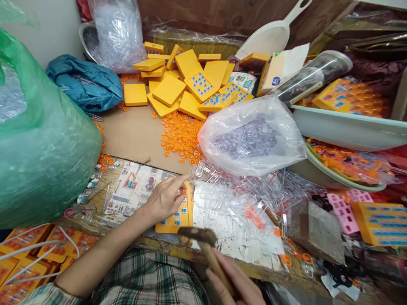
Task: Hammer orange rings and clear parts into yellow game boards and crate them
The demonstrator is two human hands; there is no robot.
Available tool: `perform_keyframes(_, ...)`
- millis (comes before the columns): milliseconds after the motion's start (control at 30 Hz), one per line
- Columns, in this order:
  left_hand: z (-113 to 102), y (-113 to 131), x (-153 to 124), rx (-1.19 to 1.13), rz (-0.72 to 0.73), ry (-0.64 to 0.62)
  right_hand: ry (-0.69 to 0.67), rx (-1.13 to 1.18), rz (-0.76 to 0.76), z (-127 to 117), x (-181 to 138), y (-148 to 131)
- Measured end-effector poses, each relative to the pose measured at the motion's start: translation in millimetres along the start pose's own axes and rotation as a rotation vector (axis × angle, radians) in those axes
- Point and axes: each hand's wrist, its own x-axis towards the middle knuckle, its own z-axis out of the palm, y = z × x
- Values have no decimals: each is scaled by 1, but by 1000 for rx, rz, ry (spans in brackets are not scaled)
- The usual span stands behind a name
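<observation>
Counter with filled containers and two hands. Lower centre: left hand over a yellow block bearing blue pieces; whether it grips anything cannot be told. Bottom edge: right hand, closed around the handle of a hammer. Right of centre: open white bag of clear parts. Left: bulging green bag. Upper left: transparent bag of clear plastic. Right: pale tray of yellow and orange items, above a basin of mostly orange pieces.
</observation>
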Motion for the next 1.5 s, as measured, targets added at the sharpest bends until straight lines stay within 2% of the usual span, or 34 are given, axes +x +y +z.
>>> perform_keyframes(67, 6, -4, 0, 13, -2, 31, 107, -80, -61, 0, 17, 0)
perform_keyframes(133, 9, -5, -1, 9, -17, 59, 154, -145, -96, 3, 35, -1)
perform_keyframes(267, 12, -4, -2, -33, -40, 88, 111, -196, -200, 10, 59, -1)
perform_keyframes(500, 18, -1, -4, -62, -111, 164, -49, -336, -174, 12, 64, -1)
perform_keyframes(567, 18, -2, -4, -82, -133, 160, -40, -290, -177, 11, 65, -4)
perform_keyframes(700, 16, -2, -4, -94, -142, 148, 67, -215, -221, 10, 64, -8)
perform_keyframes(833, 18, -2, -7, -106, -153, 151, -14, -303, -159, 12, 62, -1)
perform_keyframes(933, 12, -7, -7, -148, -164, 122, -11, -256, -109, 13, 59, 6)
perform_keyframes(1033, -4, -22, 9, -99, -174, 192, 86, -119, -36, 13, 58, 9)
perform_keyframes(1133, -22, -42, 41, 133, -169, 286, 202, -20, 91, 13, 57, 8)
perform_keyframes(1267, -27, -57, 71, 235, -142, 158, 212, 54, 199, 15, 55, 5)
perform_keyframes(1400, -18, -56, 67, 196, -90, 46, 235, 97, 246, 15, 51, 10)
perform_keyframes(1500, -12, -56, 61, 204, -65, 28, 243, 122, 267, 17, 50, 16)
